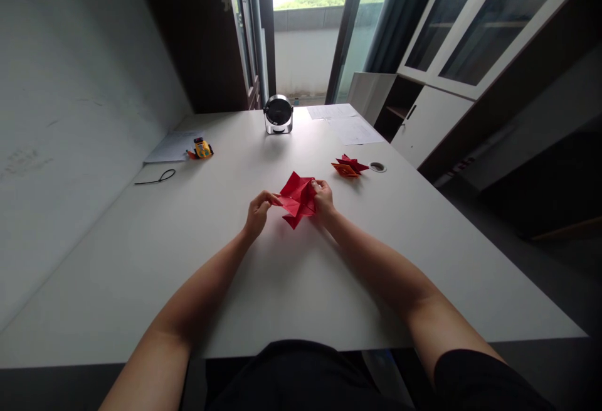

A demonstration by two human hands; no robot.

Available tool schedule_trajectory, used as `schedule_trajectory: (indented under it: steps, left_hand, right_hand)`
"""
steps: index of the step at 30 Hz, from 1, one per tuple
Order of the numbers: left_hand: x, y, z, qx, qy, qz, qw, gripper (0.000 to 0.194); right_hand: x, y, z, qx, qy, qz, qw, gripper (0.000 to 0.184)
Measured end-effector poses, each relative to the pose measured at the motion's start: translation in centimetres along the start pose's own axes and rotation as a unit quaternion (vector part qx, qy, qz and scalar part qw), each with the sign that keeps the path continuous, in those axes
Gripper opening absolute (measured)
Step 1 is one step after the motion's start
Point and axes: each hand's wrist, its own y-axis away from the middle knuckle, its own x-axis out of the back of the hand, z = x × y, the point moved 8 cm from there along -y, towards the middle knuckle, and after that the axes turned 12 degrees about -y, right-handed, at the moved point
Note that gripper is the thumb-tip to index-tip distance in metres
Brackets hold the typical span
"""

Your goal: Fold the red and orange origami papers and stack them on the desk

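A piece of folded red paper [295, 196], creased into several pointed flaps, is held up just over the white table [301, 298]. My left hand [259, 211] pinches its left corner between thumb and fingers. On the other side, my right hand [323, 197] grips the right edge, with the thumb on top and the other fingers partly hidden behind the paper. One red point hangs down at the bottom, between the two hands. Beyond my right hand lie a red folded-paper piece [353, 163] and an orange folded-paper piece [345, 170], touching each other.
A round black device on a silver stand [278, 115] is at the far edge. Paper sheets [350, 127] lie at the back right. To the left are a yellow toy-like object [202, 148], a black cable tie [157, 178] and another sheet [172, 146]. A round grommet [377, 167] is set into the tabletop.
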Motion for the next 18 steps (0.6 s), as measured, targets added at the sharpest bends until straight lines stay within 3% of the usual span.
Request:
schedule_trajectory:
  steps: [3, 6, 11, 15, 18]
  left_hand:
    - [-0.5, -0.2, -1.5, 0.033, -0.008, -0.053, 0.998, 0.024]
    - [-1.0, -0.2, -2.1, 0.026, -0.119, -0.095, 0.988, 0.027]
    - [-2.2, 0.4, 0.6, -0.078, -0.369, -0.091, 0.922, 0.018]
    - [-3.9, 1.3, 2.9, -0.149, -0.416, -0.109, 0.890, 0.021]
    - [-4.6, 1.6, 2.8, -0.167, -0.410, -0.130, 0.887, 0.024]
  right_hand:
    - [-0.1, -0.2, 0.0, -0.006, 0.028, -0.020, 0.999, 0.038]
    - [-0.3, -0.1, -0.1, -0.003, 0.044, -0.035, 0.998, 0.037]
    - [-0.7, 0.4, -0.9, 0.061, 0.169, -0.047, 0.983, 0.033]
    - [-1.8, 1.4, -0.8, 0.090, 0.239, -0.090, 0.963, 0.024]
    - [-2.8, 2.0, -0.8, 0.120, 0.303, -0.128, 0.937, 0.015]
